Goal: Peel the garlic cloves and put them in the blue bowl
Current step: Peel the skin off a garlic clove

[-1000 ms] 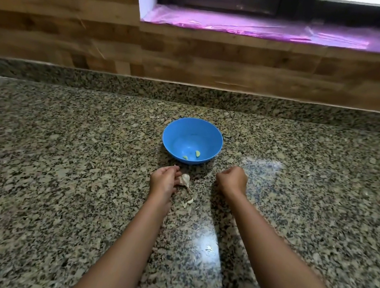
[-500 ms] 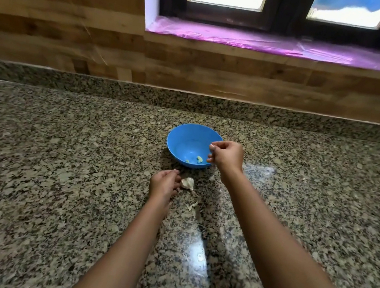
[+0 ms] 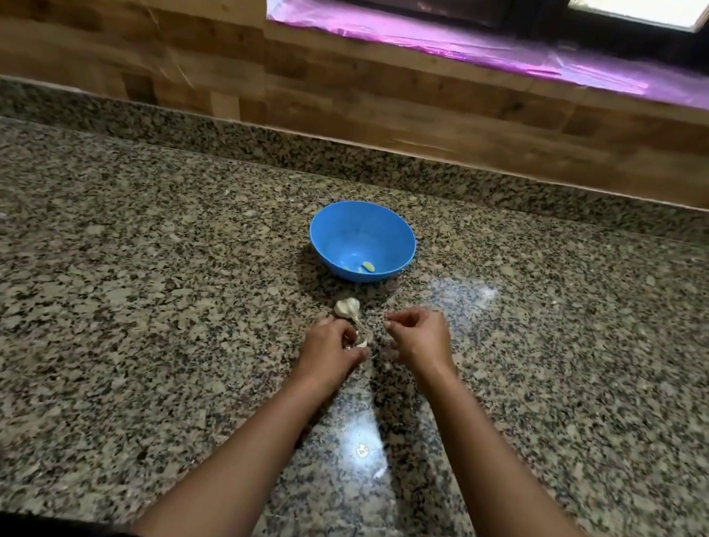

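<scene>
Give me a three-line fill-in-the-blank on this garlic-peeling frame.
1. Peeled pale-green garlic cloves lie inside the round ___ plastic bowl.
2. The white garlic bulb lies between that bowl and the person's ___ hand.
3. Pink plastic film covers the sill under the dark-framed ___.
Missing: blue; left; window.

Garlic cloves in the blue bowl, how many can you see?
2. One clove lies low against the blue bowl's near wall, a smaller piece just left of it; that wall may hide more.
</scene>
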Available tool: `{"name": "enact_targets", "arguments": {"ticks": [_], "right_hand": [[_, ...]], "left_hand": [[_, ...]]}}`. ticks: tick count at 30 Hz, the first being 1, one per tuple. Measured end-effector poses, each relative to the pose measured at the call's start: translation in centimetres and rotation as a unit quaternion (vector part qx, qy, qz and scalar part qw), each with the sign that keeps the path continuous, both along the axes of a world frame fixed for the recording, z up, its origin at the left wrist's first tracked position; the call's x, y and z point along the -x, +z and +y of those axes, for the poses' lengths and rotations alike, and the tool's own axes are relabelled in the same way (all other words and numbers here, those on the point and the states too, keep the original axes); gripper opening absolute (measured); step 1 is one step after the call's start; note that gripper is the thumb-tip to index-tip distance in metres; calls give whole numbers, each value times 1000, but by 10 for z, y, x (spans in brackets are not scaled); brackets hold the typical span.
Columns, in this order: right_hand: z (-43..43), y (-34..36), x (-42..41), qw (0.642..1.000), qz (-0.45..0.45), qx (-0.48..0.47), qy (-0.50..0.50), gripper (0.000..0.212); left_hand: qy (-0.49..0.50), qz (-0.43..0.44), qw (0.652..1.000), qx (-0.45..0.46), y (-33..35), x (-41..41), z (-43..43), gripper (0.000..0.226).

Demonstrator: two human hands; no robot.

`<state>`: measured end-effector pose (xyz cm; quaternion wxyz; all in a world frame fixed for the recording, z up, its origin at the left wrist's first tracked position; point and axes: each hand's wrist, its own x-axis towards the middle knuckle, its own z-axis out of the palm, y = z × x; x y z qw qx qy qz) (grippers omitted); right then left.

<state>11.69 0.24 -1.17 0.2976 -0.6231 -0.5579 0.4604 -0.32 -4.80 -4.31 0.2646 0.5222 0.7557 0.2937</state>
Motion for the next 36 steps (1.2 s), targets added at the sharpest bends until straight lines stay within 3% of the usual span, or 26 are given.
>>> {"name": "enact_targets", "arguments": {"ticks": [7, 17, 21, 27, 30, 34, 36], "right_hand": [[-10, -7, -4, 997, -52, -27, 57, 16], [-6, -13, 4, 975, -170, -74, 121, 26], [0, -19, 10, 949, -256, -109, 146, 12], [-10, -23, 5, 895, -351, -186, 202, 16], [-17, -25, -1, 904, -330, -183, 201, 14], [-27, -17, -9, 970, -170, -100, 139, 11], [-30, -12, -13, 978, -149, -62, 132, 15]], "left_hand": [[-27, 53, 998, -16, -3, -4, 3, 16], [15, -25, 998, -52, -5, 11, -9, 20], [25, -71, 996, -56, -7, 14, -15, 22], [23, -87, 993, -78, -10, 18, -25, 21], [18, -83, 992, -93, -11, 15, -31, 20], [-21, -43, 995, -93, -17, 7, -34, 29], [-47, -2, 995, -91, -24, 1, -41, 35]]}}
